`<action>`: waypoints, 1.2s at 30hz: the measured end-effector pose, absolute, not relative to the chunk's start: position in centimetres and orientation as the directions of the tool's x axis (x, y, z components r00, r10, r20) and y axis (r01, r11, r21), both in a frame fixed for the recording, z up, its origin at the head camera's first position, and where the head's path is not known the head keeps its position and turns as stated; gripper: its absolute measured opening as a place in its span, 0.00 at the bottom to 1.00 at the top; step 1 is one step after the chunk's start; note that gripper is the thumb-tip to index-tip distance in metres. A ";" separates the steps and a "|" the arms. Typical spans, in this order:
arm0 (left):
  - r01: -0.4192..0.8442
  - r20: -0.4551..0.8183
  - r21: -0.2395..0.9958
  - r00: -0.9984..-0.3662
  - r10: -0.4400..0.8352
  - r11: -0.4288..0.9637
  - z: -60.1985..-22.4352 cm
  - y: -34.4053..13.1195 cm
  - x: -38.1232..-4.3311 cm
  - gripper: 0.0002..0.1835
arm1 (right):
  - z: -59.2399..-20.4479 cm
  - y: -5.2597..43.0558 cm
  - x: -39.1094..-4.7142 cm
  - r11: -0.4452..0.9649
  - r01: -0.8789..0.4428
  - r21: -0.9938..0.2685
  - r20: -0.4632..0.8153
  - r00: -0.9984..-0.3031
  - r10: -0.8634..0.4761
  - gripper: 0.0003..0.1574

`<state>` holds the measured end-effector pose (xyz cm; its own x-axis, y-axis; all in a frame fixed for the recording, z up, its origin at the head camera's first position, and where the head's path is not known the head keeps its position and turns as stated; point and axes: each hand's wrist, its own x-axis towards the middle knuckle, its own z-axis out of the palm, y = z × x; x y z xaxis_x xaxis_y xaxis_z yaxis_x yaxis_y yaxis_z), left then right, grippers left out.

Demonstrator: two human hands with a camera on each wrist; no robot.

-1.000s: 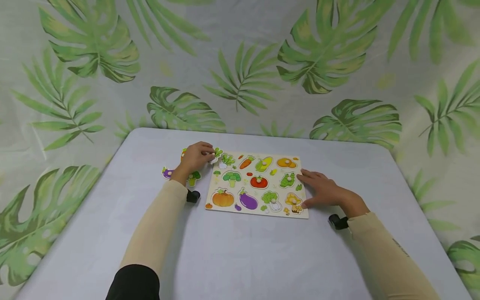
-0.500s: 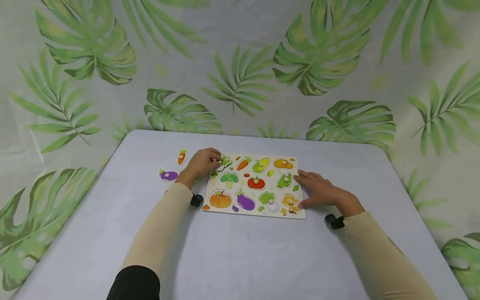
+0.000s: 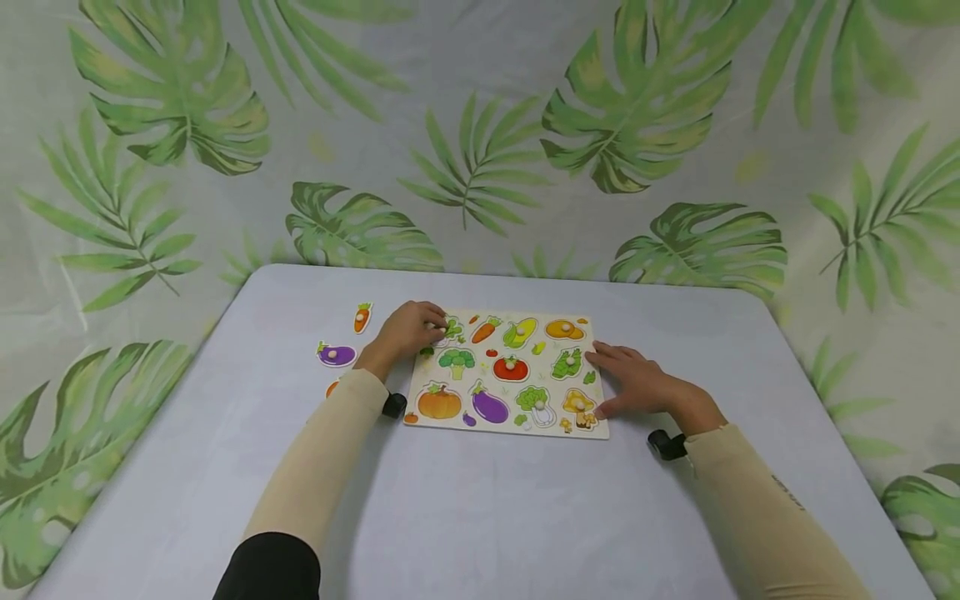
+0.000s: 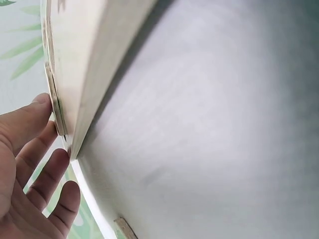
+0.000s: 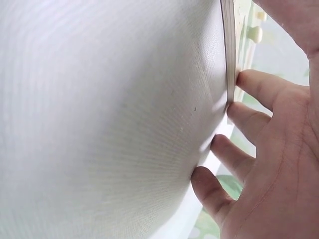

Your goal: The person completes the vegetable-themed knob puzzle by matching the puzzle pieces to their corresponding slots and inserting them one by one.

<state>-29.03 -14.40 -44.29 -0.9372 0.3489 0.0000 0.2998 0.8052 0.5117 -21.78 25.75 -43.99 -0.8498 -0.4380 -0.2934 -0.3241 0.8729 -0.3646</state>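
Note:
At the upper left of a wooden vegetable puzzle board (image 3: 540, 371), my left hand (image 3: 408, 332) holds the leafy radish piece (image 3: 452, 329) over its printed picture. In the left wrist view the thumb (image 4: 42, 102) is on this flat piece (image 4: 57, 109), which lies close along the board's face; the lower fingers are spread beside the board's corner. My right hand (image 3: 637, 379) rests spread along the board's right side. Its index and middle fingertips touch the board's edge (image 5: 230, 55) in the right wrist view, the others reach down to the tablecloth.
Left of the board lie a carrot piece (image 3: 362, 317), an eggplant piece (image 3: 337, 355) and an orange piece (image 3: 332, 387) partly hidden by the left forearm. Knobbed pieces such as the tomato (image 3: 512, 368) and corn (image 3: 520, 332) sit in the board. A leaf-patterned curtain (image 3: 480, 167) hangs behind.
My left hand has moved right and slightly down, bringing the radish piece from beside the board onto its upper-left corner. The carrot piece is uncovered. My right hand stays at the board's edge.

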 end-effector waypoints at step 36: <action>0.187 -0.025 0.605 -0.967 0.253 0.774 -45.3 -15.3 -29.2 0.16 | -44.6 26.0 -21.8 0.869 -0.329 -0.369 -0.278 -0.854 -0.441 0.66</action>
